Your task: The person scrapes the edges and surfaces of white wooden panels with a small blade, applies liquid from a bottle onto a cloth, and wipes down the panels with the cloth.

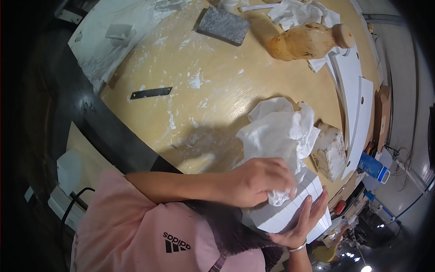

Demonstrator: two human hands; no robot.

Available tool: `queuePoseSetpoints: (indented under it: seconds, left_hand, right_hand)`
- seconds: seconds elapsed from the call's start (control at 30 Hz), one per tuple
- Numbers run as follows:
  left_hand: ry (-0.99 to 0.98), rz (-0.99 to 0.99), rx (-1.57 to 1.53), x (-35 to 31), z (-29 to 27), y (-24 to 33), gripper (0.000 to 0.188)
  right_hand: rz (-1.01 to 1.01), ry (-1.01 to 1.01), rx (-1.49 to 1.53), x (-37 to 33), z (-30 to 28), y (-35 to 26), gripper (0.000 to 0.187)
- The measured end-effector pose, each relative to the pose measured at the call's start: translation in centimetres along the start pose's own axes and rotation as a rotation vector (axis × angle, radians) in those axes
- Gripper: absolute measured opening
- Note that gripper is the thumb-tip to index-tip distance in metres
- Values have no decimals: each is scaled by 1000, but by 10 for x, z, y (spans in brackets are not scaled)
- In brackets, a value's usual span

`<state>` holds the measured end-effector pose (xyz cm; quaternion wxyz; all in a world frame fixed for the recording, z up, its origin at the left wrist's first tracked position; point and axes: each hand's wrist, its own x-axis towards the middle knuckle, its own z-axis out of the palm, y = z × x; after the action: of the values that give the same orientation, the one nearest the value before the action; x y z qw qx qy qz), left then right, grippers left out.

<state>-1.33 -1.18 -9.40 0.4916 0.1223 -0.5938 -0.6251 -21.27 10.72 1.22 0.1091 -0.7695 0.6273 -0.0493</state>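
My left hand (257, 181) is closed on a wad of white cloth (277, 197), pressing it against a white block-like piece (294, 199) marked with thin parallel lines. The hand is slightly blurred. Around the right side of that piece my right hand (302, 224), with a bracelet at the wrist, is gripping it, thumb at the near face and fingers stretched along the side. Just beyond lies a crumpled white cloth (278, 127); whether it joins the wad I cannot tell. A stained whitish block (328, 150) stands beside it.
On the pale, paint-flecked table (217, 90) lie a dark flat blade-like strip (151, 93) and a grey block (223, 26). A stained amber bottle (303, 41) lies far right, near crumpled white cloth (299, 12) and long white strips (358, 113). A plastic sheet (113, 41) covers the far left.
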Motion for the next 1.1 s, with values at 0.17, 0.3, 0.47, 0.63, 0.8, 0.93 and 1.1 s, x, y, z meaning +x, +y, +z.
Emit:
queuePoseSetpoints:
  seconds: [0.17,0.3,0.47,0.63,0.8,0.93,1.1]
  left_hand:
    - [172,-332,-30,-50,8,-61,32]
    - [115,-184,-151,-20,16,-23,27]
    - [214,-249,133,-50,8,-59,32]
    - [301,-185,-61,-48,37,-53,33]
    - [353,-297,-33,-71,32,-42,27]
    - [292,-155,16,-97,33,-45,27]
    - [328,-259,-156,-74,48,-17,26]
  right_hand:
    - [-46,-2,-10,1,4,0,111]
    - [-44,-7,20,-5,2,3,112]
    - [-41,-53,-1,-6,-1,5,116]
    - [-118,-91,-98,-4,-3,7,117]
    - [-80,-110,-120,-8,-3,7,117]
    - [-110,-60,-83,-4,-1,5,115]
    - [-110,-73,-105,-7,-1,5,114]
